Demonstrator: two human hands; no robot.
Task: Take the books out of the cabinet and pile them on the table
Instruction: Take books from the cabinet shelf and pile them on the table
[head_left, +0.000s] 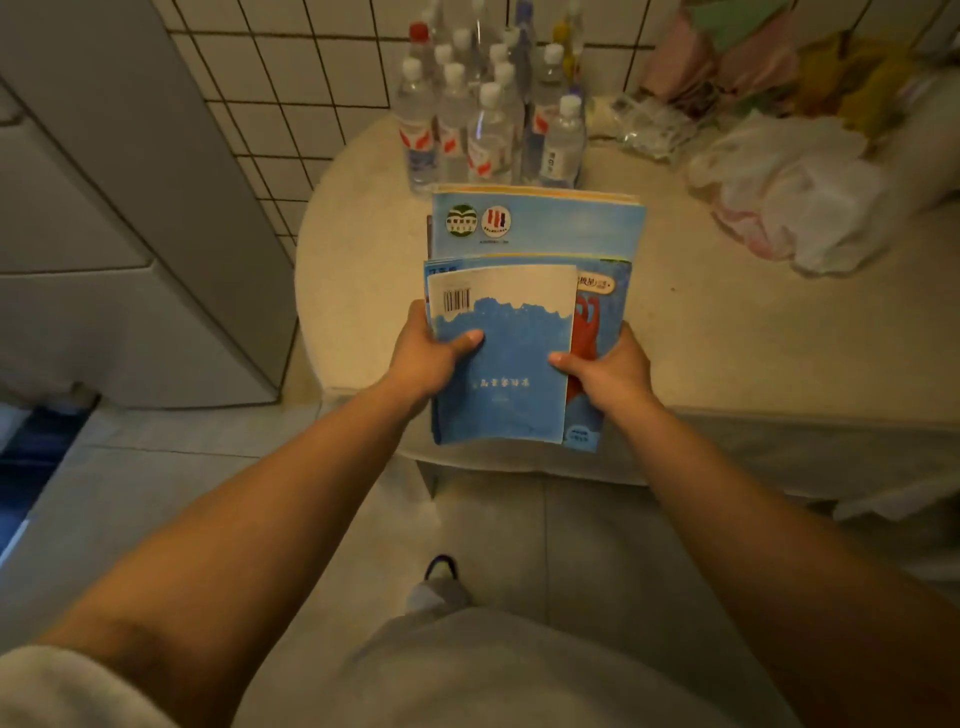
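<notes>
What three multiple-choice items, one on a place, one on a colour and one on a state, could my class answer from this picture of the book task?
1. Where do the water bottles stand?
A. at the far edge of the table, beyond the books
B. on the floor
C. on top of the books

2. What colour is most of the cover of the top book in the held stack?
A. red
B. blue
C. green

3. How is the held stack carried?
A. by one hand only
B. left lying untouched on the table
C. gripped by both hands

Key: 1 A, the bottles cluster by the tiled wall past the book pile. 2 B, blue fills the cover under a white band. 3 C, the left hand and the right hand each clamp a side, thumbs on top.
</notes>
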